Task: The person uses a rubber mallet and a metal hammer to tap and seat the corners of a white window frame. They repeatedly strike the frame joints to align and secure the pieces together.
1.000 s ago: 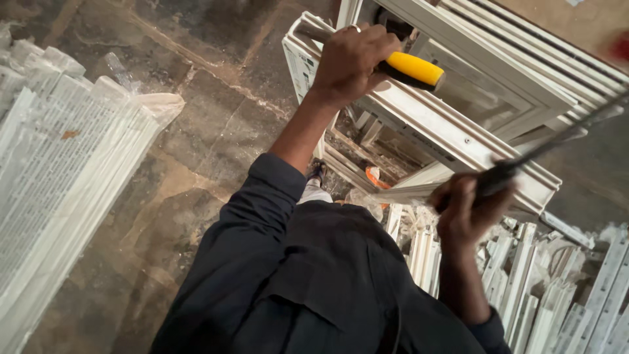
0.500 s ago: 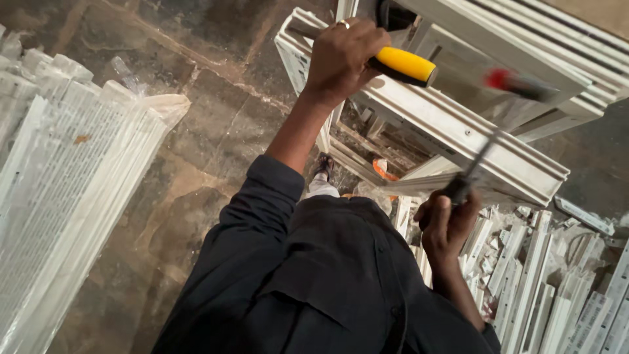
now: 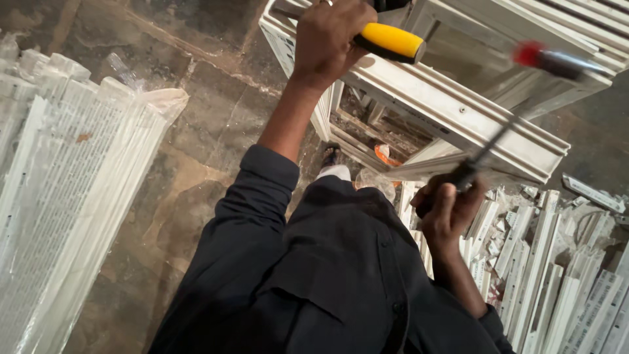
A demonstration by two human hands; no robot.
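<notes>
My left hand (image 3: 327, 39) is at the top of the view, closed around a tool with a yellow handle (image 3: 391, 40) that is held against a white window frame (image 3: 458, 124). Lower right, my right hand (image 3: 445, 210) grips the dark end of a hammer (image 3: 504, 134). Its thin shaft slants up to the right, to a blurred red and black head above the frame. My dark sleeves and shirt fill the bottom of the picture.
Long white profiles wrapped in clear plastic (image 3: 72, 196) lie on the left. Several short white offcuts (image 3: 557, 275) are piled at the right. Stained concrete floor (image 3: 196, 131) lies between. A sandalled foot (image 3: 331, 156) and an orange object (image 3: 386, 156) show under the frame.
The hammer has swung from nearly level to slanting up, its head now above the frame. My right hand has dropped slightly. My left hand keeps the yellow-handled tool on the frame.
</notes>
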